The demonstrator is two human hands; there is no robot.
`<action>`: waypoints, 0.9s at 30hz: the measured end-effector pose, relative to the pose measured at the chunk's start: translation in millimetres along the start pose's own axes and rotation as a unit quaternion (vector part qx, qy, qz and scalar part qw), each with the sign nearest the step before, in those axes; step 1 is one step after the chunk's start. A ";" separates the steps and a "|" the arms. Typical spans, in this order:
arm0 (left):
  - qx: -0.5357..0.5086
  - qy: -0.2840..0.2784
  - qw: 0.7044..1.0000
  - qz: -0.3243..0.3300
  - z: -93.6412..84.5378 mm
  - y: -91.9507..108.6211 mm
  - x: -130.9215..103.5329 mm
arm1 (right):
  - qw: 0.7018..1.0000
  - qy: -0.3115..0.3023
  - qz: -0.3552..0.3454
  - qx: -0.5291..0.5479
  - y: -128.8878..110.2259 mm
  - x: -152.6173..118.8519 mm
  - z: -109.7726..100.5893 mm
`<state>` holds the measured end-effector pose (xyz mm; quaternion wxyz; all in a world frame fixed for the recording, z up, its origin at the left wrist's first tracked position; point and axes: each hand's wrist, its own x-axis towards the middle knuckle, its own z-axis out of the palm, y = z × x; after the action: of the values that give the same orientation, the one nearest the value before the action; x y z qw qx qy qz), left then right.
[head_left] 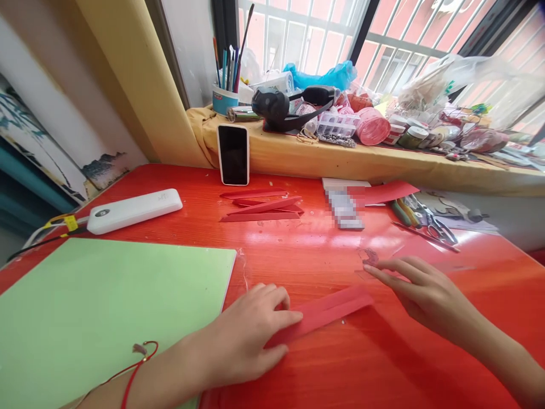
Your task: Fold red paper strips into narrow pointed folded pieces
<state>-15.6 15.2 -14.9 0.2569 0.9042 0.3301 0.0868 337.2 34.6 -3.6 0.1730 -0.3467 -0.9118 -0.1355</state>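
A folded red paper strip (pixel 336 307) lies slanting on the red table, with a crease along its length. My left hand (pixel 251 332) is on its near left end, fingers bent, thumb and forefinger to either side and pressing it down; that end is hidden under the hand. Over the table to the right, my right hand (pixel 430 289) stretches its fingers leftward, above and apart from the strip. Its fingertips are at a small dark patch (pixel 370 257), which I cannot identify. Several folded red paper strips (pixel 266 207) lie crossed farther back.
On the left are a green board (pixel 114 295) and a white power bank (pixel 136 210) with cables. A phone (pixel 233 154) leans at the back. Scissors (pixel 436 224), pliers (pixel 406 213) and red paper (pixel 385 193) lie back right. The windowsill (pixel 272 142) is crowded.
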 end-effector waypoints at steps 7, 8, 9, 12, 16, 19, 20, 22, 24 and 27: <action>-0.071 -0.036 0.996 0.041 1.7 8.3 -4.0 | 0.998 -0.026 0.022 -0.045 -1.1 19.1 49.5; -0.076 -0.032 0.996 0.044 2.6 8.6 -4.2 | 0.998 -0.028 0.024 -0.041 -5.9 21.2 48.4; -0.081 -0.024 0.995 0.046 4.1 8.4 -4.3 | 0.999 -0.029 0.024 -0.039 -12.5 23.2 45.0; -0.105 0.008 0.993 0.047 11.4 6.8 -4.2 | 0.999 -0.046 0.016 0.011 -42.2 29.9 27.5; -0.123 0.039 0.991 0.031 20.1 7.2 -4.0 | 0.977 -0.107 -0.033 0.182 -88.0 37.6 12.6; -0.110 0.043 0.993 -0.005 21.5 9.1 -4.1 | 0.976 -0.090 -0.040 0.195 -104.9 38.5 17.1; -0.100 0.039 0.994 -0.015 21.2 9.6 -4.1 | 0.976 -0.086 -0.041 0.195 -106.2 37.7 19.7; -0.075 0.030 0.996 -0.032 20.4 10.4 -4.0 | 0.977 -0.083 -0.041 0.195 -104.0 35.2 23.7; -0.050 0.019 0.998 -0.046 19.7 11.3 -3.7 | 0.976 -0.084 -0.036 0.196 -99.4 32.1 25.2; -0.020 0.002 0.998 -0.057 18.6 12.8 -3.5 | 0.975 -0.092 -0.020 0.200 -94.1 28.8 24.5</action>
<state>-5.1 -2.9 -24.0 0.2791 0.8782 0.3800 0.0802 247.7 -7.5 -25.9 0.1514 -0.2976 -0.9393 0.0792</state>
